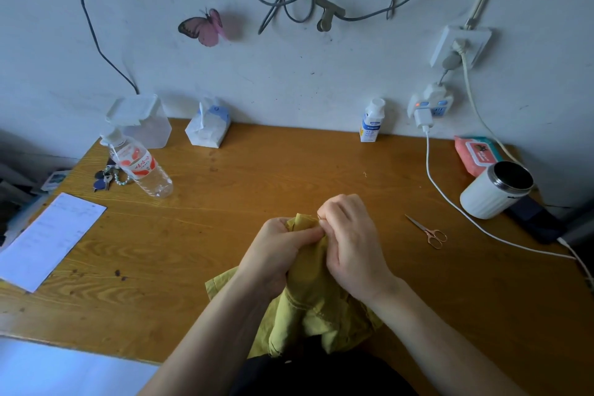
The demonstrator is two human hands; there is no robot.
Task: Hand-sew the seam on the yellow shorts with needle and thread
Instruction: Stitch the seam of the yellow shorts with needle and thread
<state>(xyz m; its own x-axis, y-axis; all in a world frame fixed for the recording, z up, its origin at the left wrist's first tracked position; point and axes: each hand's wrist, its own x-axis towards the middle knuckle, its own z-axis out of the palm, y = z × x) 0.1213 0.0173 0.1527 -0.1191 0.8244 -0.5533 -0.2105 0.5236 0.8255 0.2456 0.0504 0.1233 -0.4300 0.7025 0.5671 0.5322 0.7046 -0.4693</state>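
The yellow shorts (308, 309) lie bunched at the near edge of the wooden table (257, 177), partly hanging toward my lap. My left hand (273, 254) grips a raised fold of the fabric, thumb pressed along its top edge. My right hand (350, 241) is curled over the same fold, fingertips pinching at the seam where the two hands meet. A thin needle seems to show between those fingertips, but it is too small to be sure. The thread cannot be made out.
Small scissors (429, 231) lie to the right of my hands. Behind them are a white charging cable (450, 202), a white cup (495, 190) and a wipes pack (475, 154). On the left are a water bottle (141, 167), keys (106, 178), paper (48, 238) and a tissue pack (209, 125).
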